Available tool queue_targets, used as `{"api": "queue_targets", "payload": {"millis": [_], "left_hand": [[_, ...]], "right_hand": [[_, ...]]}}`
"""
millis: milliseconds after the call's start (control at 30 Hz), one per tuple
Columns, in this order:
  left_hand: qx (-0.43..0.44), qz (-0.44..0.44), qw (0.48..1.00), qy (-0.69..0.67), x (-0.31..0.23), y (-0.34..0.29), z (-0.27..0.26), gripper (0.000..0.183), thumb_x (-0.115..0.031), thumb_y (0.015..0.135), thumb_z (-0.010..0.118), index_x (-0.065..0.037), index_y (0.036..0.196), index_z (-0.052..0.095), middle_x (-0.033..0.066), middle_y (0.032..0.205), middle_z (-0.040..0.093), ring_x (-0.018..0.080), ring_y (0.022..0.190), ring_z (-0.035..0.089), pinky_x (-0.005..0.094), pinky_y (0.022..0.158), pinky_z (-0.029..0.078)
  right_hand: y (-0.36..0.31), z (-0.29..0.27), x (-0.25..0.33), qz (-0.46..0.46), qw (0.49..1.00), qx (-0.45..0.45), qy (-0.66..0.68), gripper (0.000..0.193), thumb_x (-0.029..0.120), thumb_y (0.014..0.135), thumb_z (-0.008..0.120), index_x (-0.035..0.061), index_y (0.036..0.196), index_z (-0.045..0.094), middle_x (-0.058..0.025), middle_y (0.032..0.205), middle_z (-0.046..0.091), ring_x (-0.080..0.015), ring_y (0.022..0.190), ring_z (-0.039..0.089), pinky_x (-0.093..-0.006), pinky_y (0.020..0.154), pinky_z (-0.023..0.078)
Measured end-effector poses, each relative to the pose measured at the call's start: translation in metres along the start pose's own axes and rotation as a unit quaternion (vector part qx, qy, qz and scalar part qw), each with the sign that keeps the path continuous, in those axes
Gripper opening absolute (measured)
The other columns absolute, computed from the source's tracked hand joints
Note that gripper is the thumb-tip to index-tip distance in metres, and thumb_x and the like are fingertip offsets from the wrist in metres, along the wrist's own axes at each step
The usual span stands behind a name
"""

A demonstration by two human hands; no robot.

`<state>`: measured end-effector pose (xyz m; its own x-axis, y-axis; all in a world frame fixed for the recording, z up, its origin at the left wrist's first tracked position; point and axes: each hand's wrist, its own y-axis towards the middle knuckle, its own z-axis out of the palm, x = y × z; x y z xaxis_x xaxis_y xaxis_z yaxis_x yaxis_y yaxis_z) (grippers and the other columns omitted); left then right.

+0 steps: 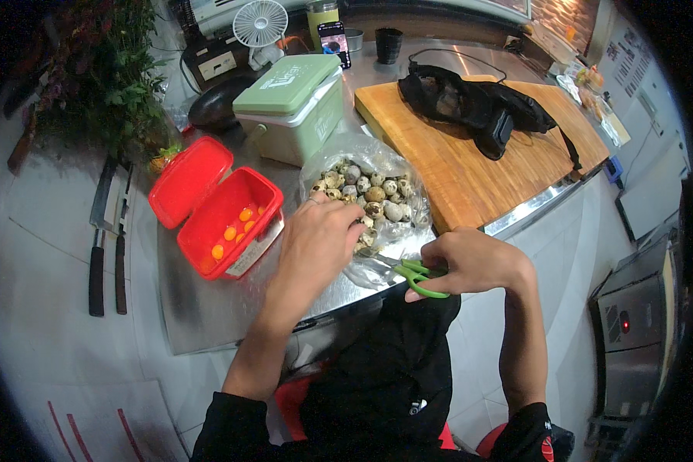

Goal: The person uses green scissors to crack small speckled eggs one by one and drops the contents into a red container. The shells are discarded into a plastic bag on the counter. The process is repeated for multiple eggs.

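Many speckled quail eggs (376, 192) lie heaped in a clear plastic bag (417, 181) on the metal table. Over the near left side of the heap, my left hand (319, 235) has its fingers curled and closed on a quail egg, mostly hidden by the fingers. My right hand (473, 262) grips green-handled scissors (412, 271), the blades pointing left toward the near edge of the bag. Left of my left hand stands a red plastic container (200, 250) with its lid folded back. Several orange yolks (231, 232) lie inside it.
Behind the bag is a light green cooler box (300, 115). A wooden board (470, 177) with a black bag (477, 104) on it lies at the right. A small white fan (260, 25) and a phone (333, 44) stand at the back. Knives (98, 239) hang at the left.
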<state>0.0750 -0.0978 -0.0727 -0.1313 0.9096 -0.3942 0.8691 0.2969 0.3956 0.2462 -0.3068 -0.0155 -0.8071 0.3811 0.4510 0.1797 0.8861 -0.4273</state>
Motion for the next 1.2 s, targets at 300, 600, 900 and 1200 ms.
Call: {"api": "queue_targets", "payload": {"millis": [300, 600, 900, 1200], "left_hand": [[0.017, -0.027, 0.998, 0.057, -0.013, 0.015, 0.004, 0.037, -0.032, 0.083, 0.091, -0.003, 0.103, 0.084, 0.0165, 0.098, 0.077, 0.0379, 0.104, 0.072, 0.0503, 0.093, 0.057], [0.012, -0.090, 0.989, 0.113, -0.024, 0.013, 0.015, 0.030, -0.030, 0.091, 0.084, -0.001, 0.096, 0.084, 0.0212, 0.104, 0.076, 0.0406, 0.106, 0.071, 0.0528, 0.098, 0.054], [0.051, -0.120, 0.986, 0.106, -0.032, 0.021, 0.016, 0.027, -0.024, 0.087, 0.084, 0.000, 0.100, 0.082, 0.0193, 0.110, 0.075, 0.0383, 0.117, 0.069, 0.0544, 0.104, 0.049], [-0.073, -0.123, 0.986, -0.083, -0.018, 0.006, 0.010, 0.030, -0.011, 0.084, 0.086, -0.005, 0.106, 0.067, 0.0197, 0.104, 0.072, 0.0422, 0.105, 0.070, 0.0524, 0.092, 0.055]], "right_hand": [[-0.003, 0.001, 0.000, 0.001, 1.000, -0.006, -0.010, 0.079, 0.076, 0.090, 0.077, -0.0026, 0.093, 0.079, -0.0255, 0.081, 0.076, -0.0446, 0.079, 0.076, -0.0510, 0.075, 0.059], [-0.002, 0.005, -0.005, -0.015, 1.000, -0.014, -0.008, 0.082, 0.078, 0.089, 0.076, -0.0040, 0.090, 0.079, -0.0246, 0.077, 0.074, -0.0438, 0.075, 0.075, -0.0504, 0.073, 0.058], [-0.003, 0.008, -0.007, -0.030, 0.999, -0.027, -0.004, 0.083, 0.079, 0.090, 0.075, -0.0039, 0.091, 0.079, -0.0259, 0.078, 0.075, -0.0452, 0.077, 0.075, -0.0514, 0.075, 0.059], [-0.006, 0.006, -0.004, -0.034, 0.999, -0.010, -0.008, 0.080, 0.078, 0.091, 0.076, -0.0026, 0.091, 0.078, -0.0257, 0.078, 0.074, -0.0464, 0.077, 0.074, -0.0531, 0.075, 0.058]]}}
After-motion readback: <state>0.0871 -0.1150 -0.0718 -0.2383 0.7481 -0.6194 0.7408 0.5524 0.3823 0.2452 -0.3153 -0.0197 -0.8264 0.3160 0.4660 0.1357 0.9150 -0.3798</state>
